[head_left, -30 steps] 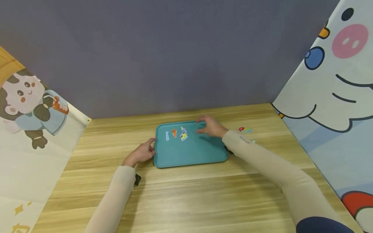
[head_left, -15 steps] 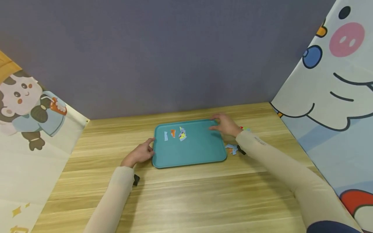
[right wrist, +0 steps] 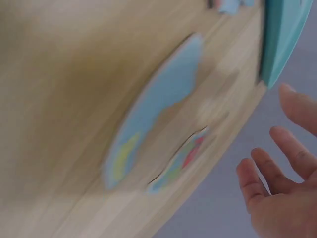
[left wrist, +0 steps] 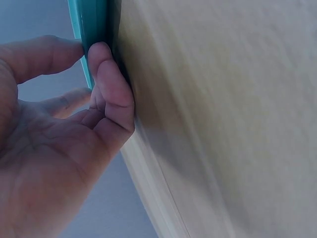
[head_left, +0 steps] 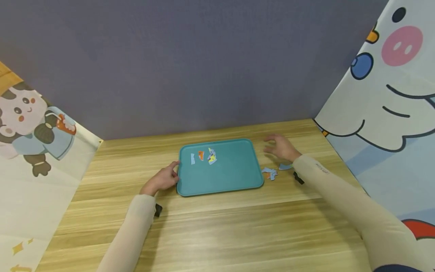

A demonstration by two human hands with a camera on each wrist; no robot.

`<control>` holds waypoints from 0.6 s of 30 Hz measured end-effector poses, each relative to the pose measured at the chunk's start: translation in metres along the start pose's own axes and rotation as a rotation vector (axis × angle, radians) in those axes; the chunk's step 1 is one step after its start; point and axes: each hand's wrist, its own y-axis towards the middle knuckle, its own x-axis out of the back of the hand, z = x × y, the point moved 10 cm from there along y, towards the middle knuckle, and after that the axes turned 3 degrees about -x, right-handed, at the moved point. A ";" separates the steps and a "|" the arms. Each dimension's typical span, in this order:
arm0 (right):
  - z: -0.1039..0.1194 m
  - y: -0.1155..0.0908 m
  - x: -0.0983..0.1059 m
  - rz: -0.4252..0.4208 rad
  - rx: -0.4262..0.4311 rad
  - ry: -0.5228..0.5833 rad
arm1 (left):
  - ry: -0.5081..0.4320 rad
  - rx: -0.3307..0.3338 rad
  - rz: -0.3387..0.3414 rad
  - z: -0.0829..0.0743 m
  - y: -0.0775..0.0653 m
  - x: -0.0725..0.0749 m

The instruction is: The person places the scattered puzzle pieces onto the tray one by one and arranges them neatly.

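Note:
A teal tray [head_left: 234, 173] lies on the table, bearing a pale blue puzzle piece [head_left: 192, 159], an orange puzzle piece [head_left: 201, 155] and a yellow-and-purple puzzle cluster [head_left: 212, 156]. My left hand [head_left: 162, 178] holds the tray's left edge; in the left wrist view, the thumb meets the rim and curled fingers bear on its outer side. Beyond the tray's right edge hovers my right hand [head_left: 282, 148], fingers loosely bent around nothing. The right wrist view has a curved blue-and-yellow puzzle piece [right wrist: 163, 94] and a smaller multicoloured puzzle piece [right wrist: 181, 161] beside that hand.
Blue-and-orange puzzle pieces [head_left: 271, 173] lie against the tray's right side. A grey partition [head_left: 204, 68] rises behind the wooden table [head_left: 217, 234]. Cartoon-printed panels stand at left [head_left: 20, 189] and right [head_left: 401, 181].
My right hand has moved rightward from above the tray to the table beyond its right edge, uncovering puzzle pieces there. My left hand stays at the tray's left edge.

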 end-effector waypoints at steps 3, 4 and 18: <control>-0.012 -0.005 0.007 -0.024 0.008 -0.020 | 0.002 0.008 0.005 0.001 0.000 0.000; -0.015 -0.007 0.009 -0.033 0.011 -0.029 | 0.002 0.008 0.006 0.001 0.000 0.000; -0.054 -0.024 0.010 -0.003 -0.189 -0.089 | 0.007 0.009 0.007 -0.002 -0.001 -0.001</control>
